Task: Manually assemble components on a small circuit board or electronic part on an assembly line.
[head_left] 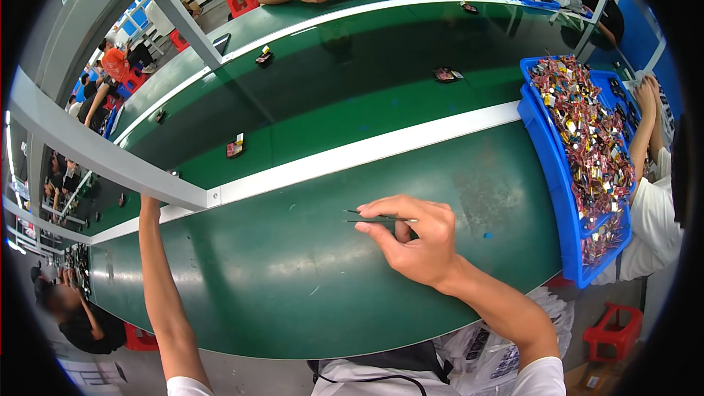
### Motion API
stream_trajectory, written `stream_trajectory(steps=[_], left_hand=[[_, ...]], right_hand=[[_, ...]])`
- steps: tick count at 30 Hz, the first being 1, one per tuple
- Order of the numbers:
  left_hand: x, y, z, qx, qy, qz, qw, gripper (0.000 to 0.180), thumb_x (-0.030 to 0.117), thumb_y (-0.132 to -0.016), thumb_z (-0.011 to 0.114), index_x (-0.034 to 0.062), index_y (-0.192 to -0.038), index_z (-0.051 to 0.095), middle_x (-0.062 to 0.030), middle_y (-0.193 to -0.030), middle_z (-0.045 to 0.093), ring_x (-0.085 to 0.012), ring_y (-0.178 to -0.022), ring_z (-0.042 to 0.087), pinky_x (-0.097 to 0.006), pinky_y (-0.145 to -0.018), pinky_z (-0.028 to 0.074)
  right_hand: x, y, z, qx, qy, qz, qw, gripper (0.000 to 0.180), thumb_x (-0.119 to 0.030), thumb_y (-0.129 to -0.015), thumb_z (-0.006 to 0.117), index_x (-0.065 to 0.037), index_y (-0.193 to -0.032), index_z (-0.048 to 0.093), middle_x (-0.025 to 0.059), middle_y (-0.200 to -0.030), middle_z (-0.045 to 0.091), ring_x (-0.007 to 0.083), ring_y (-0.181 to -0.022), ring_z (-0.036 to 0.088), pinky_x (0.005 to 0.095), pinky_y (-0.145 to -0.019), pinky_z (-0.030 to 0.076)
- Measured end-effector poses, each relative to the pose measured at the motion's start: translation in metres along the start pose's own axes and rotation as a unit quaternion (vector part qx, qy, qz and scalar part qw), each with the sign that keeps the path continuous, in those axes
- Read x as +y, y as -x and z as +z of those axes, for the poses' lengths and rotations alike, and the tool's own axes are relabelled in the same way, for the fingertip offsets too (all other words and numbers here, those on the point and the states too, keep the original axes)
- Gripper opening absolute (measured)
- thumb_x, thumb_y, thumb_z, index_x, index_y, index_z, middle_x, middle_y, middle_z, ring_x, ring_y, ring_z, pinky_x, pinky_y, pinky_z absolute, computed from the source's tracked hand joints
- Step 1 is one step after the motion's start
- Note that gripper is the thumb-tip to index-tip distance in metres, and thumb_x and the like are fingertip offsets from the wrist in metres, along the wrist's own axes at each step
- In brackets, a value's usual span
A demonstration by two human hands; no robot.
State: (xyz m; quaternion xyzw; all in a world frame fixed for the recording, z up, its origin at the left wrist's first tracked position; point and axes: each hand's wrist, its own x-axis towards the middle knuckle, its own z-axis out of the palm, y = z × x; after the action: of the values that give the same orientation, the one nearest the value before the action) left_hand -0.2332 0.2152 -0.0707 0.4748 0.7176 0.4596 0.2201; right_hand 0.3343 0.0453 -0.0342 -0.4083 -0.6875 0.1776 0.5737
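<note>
Dark metal tweezers [385, 221] sat pinched between the thumb and fingers of my right hand [425, 242], their tips pointing left and slightly apart over the green table [257, 286]. My left forearm [167, 286] stretched away, well apart from them; the grey frame [103, 143] hid my left hand, so I couldn't tell its grip. Right of the tweezers stood a blue tray [546, 183] heaped with small parts [579, 132].

Metal tweezers [385, 221], smooth plastic tray [548, 176]
</note>
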Motion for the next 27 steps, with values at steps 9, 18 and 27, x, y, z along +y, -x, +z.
stream_trajectory(steps=[9,18,27], left_hand=[[0.067,0.126,-0.084,0.017,-0.349,0.09,0.933,0.016,-0.001,-0.08,0.069,-0.0019,-0.096,0.071,-0.0104,-0.068,0.069,-0.0167,-0.063,0.067,-0.032,-0.063,0.052],[0.191,0.252,0.02,-0.32,0.059,-0.028,0.945,0.011,0.0,-0.091,0.068,-0.0024,-0.101,0.064,-0.0092,-0.081,0.07,-0.0137,-0.056,0.064,-0.025,-0.047,0.05],[0.226,0.274,0.148,-0.455,0.218,-0.05,0.862,0.014,0.007,-0.099,0.062,-0.0012,-0.109,0.057,-0.0124,-0.094,0.07,-0.0209,-0.074,0.074,-0.028,-0.056,0.057]], right_hand=[[-0.003,-0.001,0.003,0.006,-0.039,-0.019,0.999,0.019,0.003,-0.074,0.084,-0.006,-0.088,0.073,0.0069,-0.092,0.078,0.0051,-0.038,0.039,0.0224,-0.041,0.032],[-0.004,-0.003,0.007,0.021,-0.072,0.076,0.994,0.013,-0.001,-0.077,0.084,-0.002,-0.084,0.074,0.0035,-0.08,0.074,0.0031,-0.041,0.04,0.0235,-0.044,0.036],[-0.012,-0.018,-0.013,0.077,-0.205,0.256,0.942,0.019,0.002,-0.084,0.08,0.004,-0.099,0.069,0.0079,-0.092,0.076,-0.0016,-0.055,0.045,0.0165,-0.049,0.034]])
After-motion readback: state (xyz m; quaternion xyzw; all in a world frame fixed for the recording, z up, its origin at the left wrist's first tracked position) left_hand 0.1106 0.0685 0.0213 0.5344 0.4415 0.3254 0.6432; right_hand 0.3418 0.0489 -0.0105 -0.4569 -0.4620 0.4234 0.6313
